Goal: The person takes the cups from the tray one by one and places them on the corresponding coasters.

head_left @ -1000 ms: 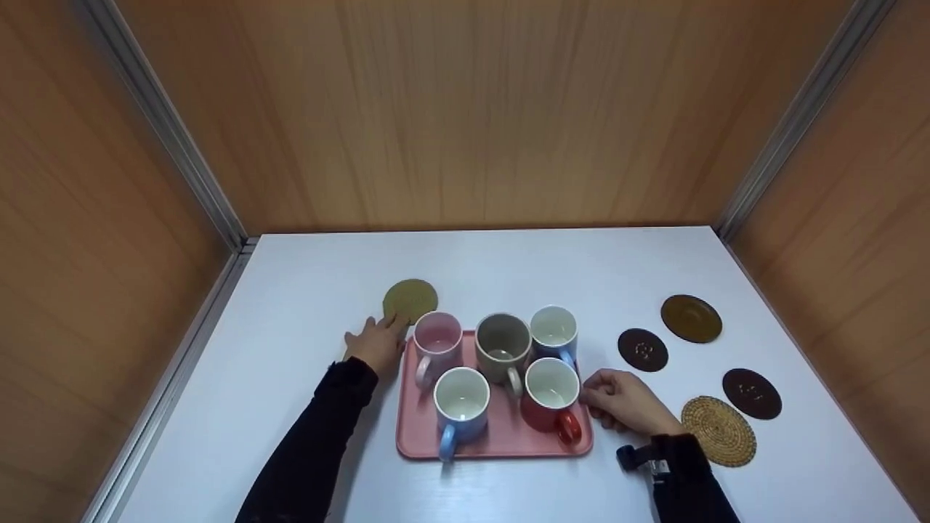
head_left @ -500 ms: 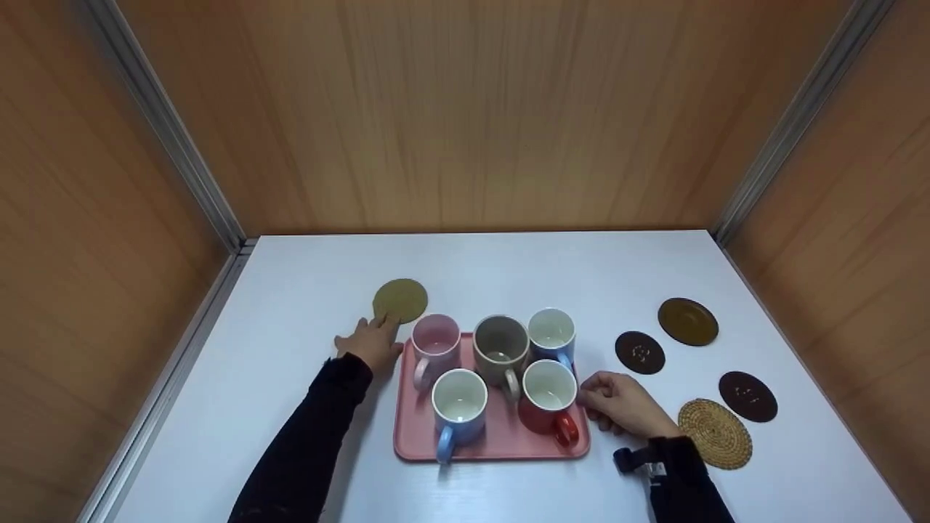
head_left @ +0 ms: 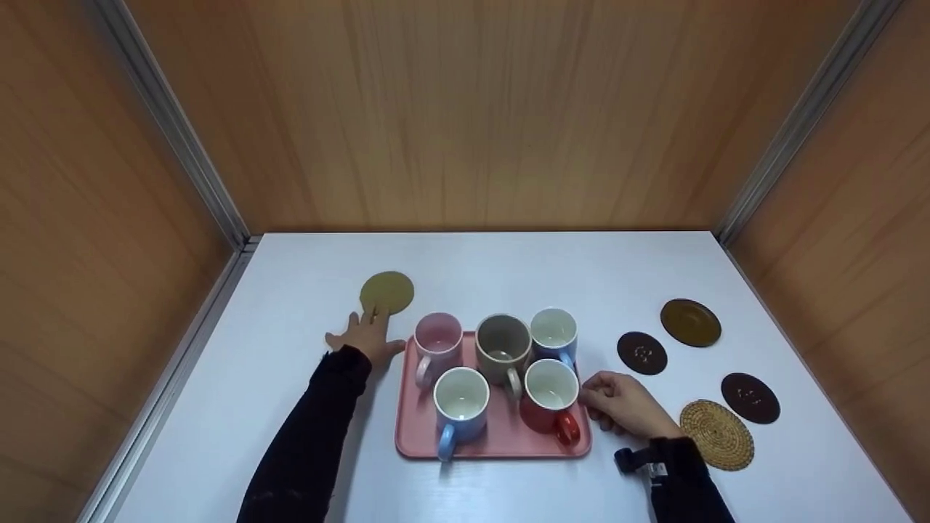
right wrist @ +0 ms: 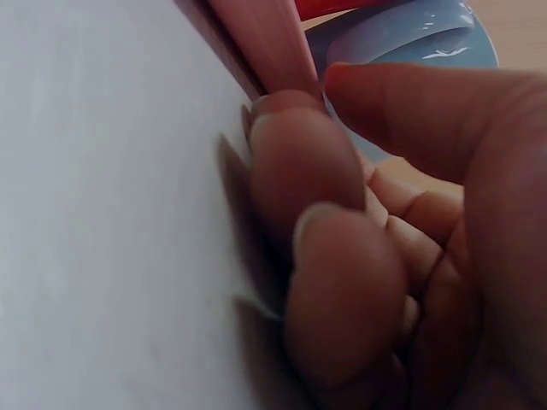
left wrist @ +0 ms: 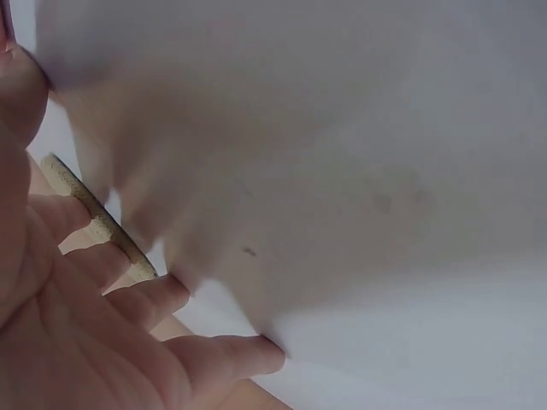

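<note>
My left hand (head_left: 367, 339) lies with fingers spread, fingertips on the near edge of a round olive-green coaster (head_left: 389, 292). In the left wrist view the coaster (left wrist: 70, 182) shows edge-on behind the fingers, and its thumb side points toward the tray. A pink tray (head_left: 501, 443) carries a pink mug (head_left: 438, 338), a grey mug (head_left: 501, 341), a red mug (head_left: 548, 407) and two light-blue mugs. At the tray's right side my right hand (head_left: 625, 403) grips the rim, thumb on top and fingers curled low against it; the right wrist view shows the tray edge (right wrist: 269, 38) between them.
To the right lie a brown dish-like disc (head_left: 690, 322), two dark coasters, one of them the small dark coaster (head_left: 642, 353), and a woven straw coaster (head_left: 718, 434) by the right wrist. Wooden panels wall in the white table (head_left: 312, 261) on the back and sides.
The olive-green coaster has slid left and slightly away from the tray under my left fingertips, and the left hand has moved with it. The right hand and the tray have stayed put.
</note>
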`<action>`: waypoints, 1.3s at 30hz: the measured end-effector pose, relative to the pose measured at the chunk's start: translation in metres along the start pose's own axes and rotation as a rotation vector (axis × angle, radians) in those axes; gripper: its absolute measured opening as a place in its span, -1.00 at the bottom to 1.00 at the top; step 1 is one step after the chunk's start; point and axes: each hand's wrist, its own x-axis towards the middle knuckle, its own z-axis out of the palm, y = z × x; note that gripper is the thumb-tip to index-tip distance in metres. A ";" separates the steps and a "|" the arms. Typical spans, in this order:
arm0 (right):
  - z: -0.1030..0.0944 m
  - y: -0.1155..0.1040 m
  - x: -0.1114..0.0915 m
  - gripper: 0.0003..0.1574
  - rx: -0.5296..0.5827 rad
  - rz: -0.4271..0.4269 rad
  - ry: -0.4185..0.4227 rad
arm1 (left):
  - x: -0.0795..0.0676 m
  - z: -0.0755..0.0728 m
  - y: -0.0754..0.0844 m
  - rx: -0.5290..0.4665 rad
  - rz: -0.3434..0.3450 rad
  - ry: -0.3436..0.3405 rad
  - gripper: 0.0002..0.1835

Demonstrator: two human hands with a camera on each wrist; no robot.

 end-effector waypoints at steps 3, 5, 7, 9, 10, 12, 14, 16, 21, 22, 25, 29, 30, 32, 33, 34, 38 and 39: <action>-0.001 0.000 0.000 -0.46 -0.003 0.001 0.002 | 0.001 -0.002 0.002 -0.023 -0.019 -0.024 0.04; -0.001 0.000 0.001 -0.45 -0.003 0.004 0.003 | 0.001 -0.002 0.003 -0.029 -0.037 -0.042 0.05; -0.001 0.000 0.001 -0.45 0.000 0.009 0.005 | 0.003 -0.001 0.004 -0.034 -0.055 -0.056 0.06; -0.001 0.000 0.001 -0.47 -0.003 0.007 0.009 | 0.003 -0.001 0.006 -0.045 -0.064 -0.058 0.07; -0.001 0.000 0.001 -0.48 -0.006 0.006 0.012 | 0.004 -0.002 0.007 -0.051 -0.069 -0.058 0.07; -0.001 0.000 0.001 -0.50 -0.012 -0.001 0.013 | 0.003 -0.003 0.008 -0.063 -0.076 -0.058 0.08; -0.001 0.000 0.001 -0.52 -0.019 -0.007 0.014 | 0.003 -0.004 0.009 -0.072 -0.078 -0.058 0.08; -0.001 0.000 0.001 -0.52 -0.022 -0.009 0.014 | 0.002 -0.006 0.009 -0.065 -0.085 -0.062 0.09; -0.001 0.000 0.002 -0.50 -0.025 0.002 0.016 | 0.009 -0.001 0.003 -0.046 -0.104 -0.058 0.14; -0.001 0.000 0.002 -0.49 -0.027 0.006 0.017 | 0.010 0.001 0.002 -0.043 -0.106 -0.057 0.16; -0.002 0.000 0.001 -0.48 -0.026 0.012 0.017 | 0.012 0.003 0.000 -0.039 -0.106 -0.053 0.18; -0.003 -0.001 0.001 -0.49 -0.018 0.013 0.014 | 0.010 0.001 0.003 -0.046 -0.104 -0.049 0.18; -0.003 -0.001 0.001 -0.49 -0.018 0.012 0.014 | 0.010 0.001 0.004 -0.046 -0.103 -0.046 0.18; -0.004 -0.001 0.001 -0.49 -0.018 0.014 0.014 | 0.010 0.001 0.004 -0.045 -0.104 -0.046 0.19; -0.003 -0.001 0.001 -0.49 -0.020 0.014 0.015 | 0.010 0.001 0.005 -0.044 -0.104 -0.045 0.19; -0.003 0.000 0.001 -0.48 -0.020 0.016 0.015 | 0.010 0.001 0.005 -0.044 -0.106 -0.044 0.19; -0.003 0.000 0.001 -0.48 -0.013 0.016 0.013 | 0.010 0.001 0.005 -0.045 -0.113 -0.035 0.19; -0.003 0.001 0.001 -0.48 -0.012 0.013 0.011 | 0.010 0.001 0.005 -0.046 -0.115 -0.031 0.18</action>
